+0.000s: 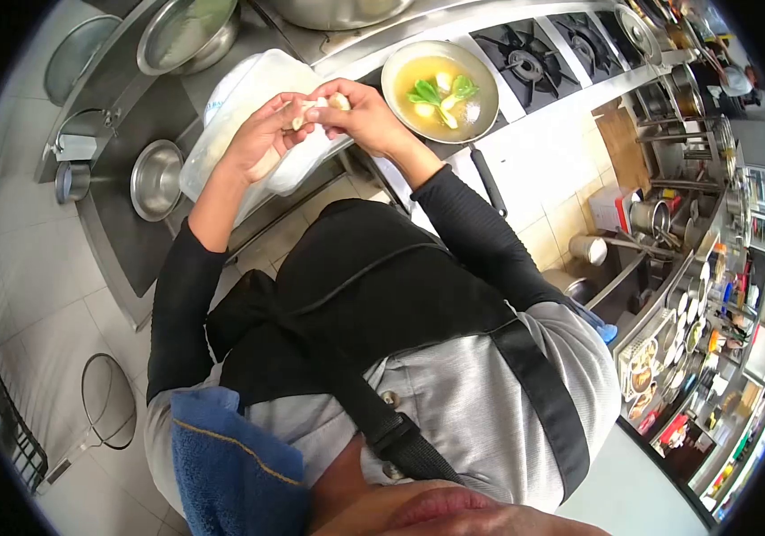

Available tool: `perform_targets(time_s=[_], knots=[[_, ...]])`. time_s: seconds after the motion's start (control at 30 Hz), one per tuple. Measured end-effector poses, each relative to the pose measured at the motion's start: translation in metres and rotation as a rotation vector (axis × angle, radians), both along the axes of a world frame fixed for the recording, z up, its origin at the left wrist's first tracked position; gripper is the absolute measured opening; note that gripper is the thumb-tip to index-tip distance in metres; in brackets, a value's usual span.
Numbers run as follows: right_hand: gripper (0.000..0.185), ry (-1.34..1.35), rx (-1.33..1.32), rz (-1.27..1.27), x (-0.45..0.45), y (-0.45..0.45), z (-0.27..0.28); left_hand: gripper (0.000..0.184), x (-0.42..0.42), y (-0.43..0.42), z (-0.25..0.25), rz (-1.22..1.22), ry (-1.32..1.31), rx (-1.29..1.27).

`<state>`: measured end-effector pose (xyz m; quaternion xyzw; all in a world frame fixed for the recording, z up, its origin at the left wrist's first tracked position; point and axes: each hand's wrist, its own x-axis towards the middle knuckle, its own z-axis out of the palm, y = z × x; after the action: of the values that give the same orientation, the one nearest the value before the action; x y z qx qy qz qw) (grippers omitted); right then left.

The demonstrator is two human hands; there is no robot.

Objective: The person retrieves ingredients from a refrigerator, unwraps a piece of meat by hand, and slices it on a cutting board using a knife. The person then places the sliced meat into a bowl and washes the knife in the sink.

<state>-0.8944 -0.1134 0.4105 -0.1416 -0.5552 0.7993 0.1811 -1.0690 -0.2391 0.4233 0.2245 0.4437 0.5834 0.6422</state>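
Head view: steel counter, translucent tub, then pan with greens in broth. Left hand and right hand over tub, grip pinched nearly closed: left on pale piece, right on pale chunk. Light fingertip hold, work kept inside tub rim, looks best. Pan edge close by right wrist; pan handle juts bodyward, outside right forearm. More room leftward, past tub.

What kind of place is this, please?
Probably a professional kitchen: a row of gas burners, a pan holding broth and greens, and metal bowls on the steel counter beside it.
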Motion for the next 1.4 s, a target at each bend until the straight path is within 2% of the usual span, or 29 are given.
perform_targets(time_s=[0.13, 0.2, 0.27, 0.33, 0.4, 0.43, 0.53, 0.57, 0.6, 0.67, 0.73, 0.77, 0.87, 0.93, 1.0, 1.07, 1.13, 1.2, 1.23, 1.27, 1.3, 1.33, 1.4], knots=[[0.023, 0.071, -0.303, -0.165, 0.027, 0.016, -0.028, 0.032, 0.018, 0.015, 0.010, 0.070, -0.136, -0.010], [0.020, -0.022, -0.226, -0.324, 0.050, 0.038, -0.035, 0.035, 0.010, 0.018, 0.005, 0.048, -0.165, -0.023], [0.025, -0.397, 0.196, -0.364, 0.079, 0.074, -0.055, 0.036, 0.012, 0.017, 0.011, 0.054, -0.120, 0.025], [0.034, -0.697, 0.756, -0.302, 0.101, 0.115, -0.113, 0.036, 0.013, 0.014, 0.008, 0.001, -0.027, 0.005], [0.037, -0.775, 0.719, -0.272, 0.104, 0.133, -0.153, 0.036, 0.014, 0.018, 0.007, -0.022, 0.043, -0.010], [0.039, -0.816, 0.701, -0.255, 0.103, 0.135, -0.155, 0.036, 0.017, 0.020, 0.006, -0.014, 0.063, -0.020], [0.040, -0.763, 0.726, -0.597, 0.096, 0.150, -0.148, 0.035, 0.023, 0.023, 0.001, 0.016, 0.120, -0.002], [0.040, -0.733, 0.562, -0.586, 0.092, 0.145, -0.123, 0.035, 0.025, 0.025, 0.000, 0.027, 0.141, 0.011], [0.035, -0.612, 0.262, -0.508, 0.089, 0.125, -0.079, 0.035, 0.027, 0.028, -0.002, 0.023, 0.166, 0.006], [0.038, -0.383, -0.053, -0.283, 0.087, 0.102, -0.053, 0.034, 0.037, 0.035, -0.004, 0.018, 0.214, -0.006], [0.032, -0.193, -0.248, -0.117, 0.080, 0.054, -0.017, 0.031, 0.049, 0.043, -0.004, -0.033, 0.273, -0.076], [0.029, -0.153, -0.168, -0.088, 0.074, 0.032, -0.010, 0.032, 0.055, 0.045, -0.010, -0.075, 0.275, -0.090], [0.035, -0.033, -0.371, -0.098, 0.072, 0.019, -0.028, 0.033, 0.069, 0.041, -0.018, -0.117, 0.228, -0.135], [0.023, -0.143, -0.291, -0.197, 0.088, 0.032, -0.038, 0.034, 0.069, 0.024, -0.014, -0.047, 0.152, -0.119], [0.021, -0.523, 0.056, -0.327, 0.102, 0.057, -0.045, 0.032, 0.054, -0.004, 0.000, 0.011, 0.231, -0.051], [0.031, -0.759, 0.454, -0.283, 0.120, 0.112, -0.105, 0.030, 0.027, -0.040, 0.017, 0.236, 0.538, 0.042], [0.037, -0.879, 0.424, -0.308, 0.122, 0.139, -0.127, 0.025, 0.001, -0.073, 0.017, 0.750, 0.813, 0.142], [0.043, -0.953, 0.788, -0.266, 0.111, 0.149, -0.117, 0.031, -0.034, -0.112, -0.006, 1.130, 1.131, 0.036], [0.048, -0.841, 1.313, -0.369, 0.105, 0.153, -0.126, 0.034, -0.047, -0.133, -0.031, 1.186, 1.166, -0.083], [0.045, -0.728, 1.330, -0.434, 0.087, 0.143, -0.108, 0.036, -0.058, -0.155, -0.065, 1.240, 1.197, -0.203], [0.043, -0.686, 1.100, -0.397, 0.060, 0.126, -0.076, 0.039, -0.061, -0.171, -0.089, 1.291, 1.224, -0.323], [0.043, -0.647, 0.872, -0.354, 0.033, 0.104, -0.045, 0.045, -0.052, -0.176, -0.099, 1.248, 0.861, -0.445], [0.049, -0.564, 0.460, -0.213, -0.020, 0.067, -0.018, 0.048, -0.043, -0.183, -0.101, 0.946, 0.319, -0.392]])
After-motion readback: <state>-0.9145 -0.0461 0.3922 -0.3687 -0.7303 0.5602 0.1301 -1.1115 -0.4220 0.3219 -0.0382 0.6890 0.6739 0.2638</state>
